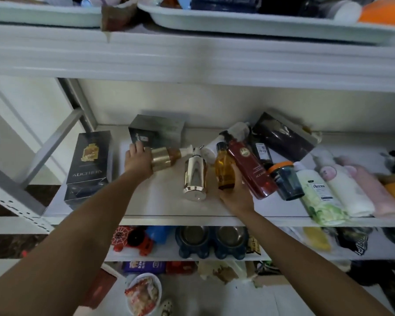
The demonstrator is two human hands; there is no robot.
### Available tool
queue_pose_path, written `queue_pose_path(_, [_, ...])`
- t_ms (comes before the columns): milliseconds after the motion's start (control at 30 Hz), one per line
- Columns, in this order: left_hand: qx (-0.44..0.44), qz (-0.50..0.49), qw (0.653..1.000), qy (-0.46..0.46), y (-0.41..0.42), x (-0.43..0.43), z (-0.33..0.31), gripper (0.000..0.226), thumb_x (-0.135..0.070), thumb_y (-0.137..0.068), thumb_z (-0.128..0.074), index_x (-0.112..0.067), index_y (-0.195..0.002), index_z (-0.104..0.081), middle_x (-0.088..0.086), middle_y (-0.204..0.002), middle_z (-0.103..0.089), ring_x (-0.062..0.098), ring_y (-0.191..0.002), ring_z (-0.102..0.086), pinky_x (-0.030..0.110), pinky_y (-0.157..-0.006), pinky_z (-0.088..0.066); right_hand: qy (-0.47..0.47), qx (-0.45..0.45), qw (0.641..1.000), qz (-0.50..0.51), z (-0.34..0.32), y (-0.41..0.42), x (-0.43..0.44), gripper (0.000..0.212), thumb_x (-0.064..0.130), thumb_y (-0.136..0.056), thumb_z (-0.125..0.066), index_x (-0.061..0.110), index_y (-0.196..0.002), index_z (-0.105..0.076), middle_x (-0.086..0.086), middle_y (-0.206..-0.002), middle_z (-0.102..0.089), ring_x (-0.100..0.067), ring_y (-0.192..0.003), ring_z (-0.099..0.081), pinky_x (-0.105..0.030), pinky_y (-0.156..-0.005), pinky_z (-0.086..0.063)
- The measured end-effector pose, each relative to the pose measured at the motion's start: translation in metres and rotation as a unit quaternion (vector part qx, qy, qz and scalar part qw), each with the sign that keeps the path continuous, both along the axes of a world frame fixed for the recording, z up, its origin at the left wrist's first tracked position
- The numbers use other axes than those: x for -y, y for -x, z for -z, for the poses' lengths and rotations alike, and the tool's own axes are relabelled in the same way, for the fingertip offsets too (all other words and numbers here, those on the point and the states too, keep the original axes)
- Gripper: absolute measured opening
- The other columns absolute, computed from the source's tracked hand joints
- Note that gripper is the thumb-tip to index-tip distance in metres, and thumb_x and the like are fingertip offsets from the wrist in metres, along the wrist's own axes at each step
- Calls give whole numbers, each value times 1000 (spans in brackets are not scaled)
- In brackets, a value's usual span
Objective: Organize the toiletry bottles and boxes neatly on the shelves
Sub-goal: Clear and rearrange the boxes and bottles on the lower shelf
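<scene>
- Nearest to us, our two bare forearms reach up and forward to the middle shelf [160, 201].
- Below that shelf, a lower one holds two metal bowls [194, 238] and a red toy [135, 240].
- Our right hand [236, 192] grasps an amber bottle [225, 168], fingers curled round its lower half, at the front of the middle shelf.
- A silver bottle [195, 176] lies on the shelf between our hands, just left of the amber one.
- Our left hand [137, 161] grips the base of a gold bottle [163, 158], which lies on its side with its pump pointing right.
- Right of the amber bottle, a red bottle [251, 165] leans, touching a jar [287, 181] with an orange lid.
- Further right, a green bottle [319, 197] and a white bottle [344, 190] lie side by side.
- At the shelf's left end stand black boxes [89, 156].
- Behind our left hand sits a dark box [155, 131], against the back wall.
- A tilted box [283, 135] leans at the back right, behind the red bottle.
- Farthest up, white trays [260, 26] rest on the top shelf.
</scene>
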State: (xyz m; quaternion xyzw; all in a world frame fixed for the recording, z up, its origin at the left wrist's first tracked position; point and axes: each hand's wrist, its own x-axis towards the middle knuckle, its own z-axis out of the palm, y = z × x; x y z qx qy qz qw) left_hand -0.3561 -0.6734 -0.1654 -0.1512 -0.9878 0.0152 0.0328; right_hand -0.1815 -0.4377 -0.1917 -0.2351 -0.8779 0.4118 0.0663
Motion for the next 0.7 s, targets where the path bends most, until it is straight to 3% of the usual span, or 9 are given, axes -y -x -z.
queue_pose_path(67, [28, -13, 1000, -1, -5, -9, 1, 76, -24, -73, -74, -8, -134, -34, 19, -134, -36, 34, -122, -36, 41, -104, -33, -6, 15, 1000, -6, 0, 0, 0, 94, 58, -68, -59, 56, -137, 5, -10, -99, -66, -29, -85, -64, -47, -79, -53])
queue_pose_path(200, [60, -42, 997, -27, -20, -19, 1, 81, -32, -72, -77, -10, -133, -29, 18, -125, -47, 32, -115, -44, 39, -93, -42, -20, 49, 999, -9, 3, -5, 9, 91, 63, -78, -56, 48, -141, 8, -11, -114, -60, -31, -104, -57, -45, -90, -48])
queue_pose_path(333, [66, -66, 995, -22, -47, -33, 2, 80, -47, -71, -73, -11, -130, -32, 17, -121, -49, 31, -109, -46, 35, -82, -45, -13, 43, 999, -17, 7, -14, 20, 88, 58, -82, -54, 42, -144, 6, -11, -117, -56, -29, -104, -55, -42, -88, -47])
queue_pose_path(433, [86, -102, 991, -12, -67, -48, 7, 87, -57, -72, -69, -7, -133, -31, 17, -122, -50, 30, -110, -48, 33, -80, -45, 6, 83, 996, -36, 12, -21, 27, 86, 67, -82, -45, 42, -143, 9, -8, -122, -57, -28, -102, -58, -43, -88, -50])
queue_pose_path(533, [119, -146, 982, -20, -78, -51, 6, 96, -67, -67, -67, -7, -134, -33, 14, -119, -54, 29, -107, -53, 33, -83, -46, -54, 114, 989, -71, 12, -23, 21, 86, 74, -79, -37, 42, -143, 11, -8, -119, -58, -27, -101, -59, -43, -88, -50])
queue_pose_path(633, [170, -156, 971, -56, -82, -44, 0, 87, -63, -71, -68, -6, -129, -36, 7, -99, -59, 22, -88, -60, 32, -77, -48, -79, 163, 976, -120, 6, -22, 8, 79, 72, -83, -32, 43, -142, 13, -10, -121, -56, -29, -102, -57, -43, -89, -48])
queue_pose_path(700, [242, -144, 956, -78, -79, -38, -9, 82, -63, -78, -60, -5, -130, -33, 7, -97, -60, 21, -80, -57, 33, -77, -47, -111, 145, 973, -139, -2, -21, -1, 67, 66, -88, -27, 40, -144, -2, -11, -130, -47, -31, -116, -48, -45, -93, -45])
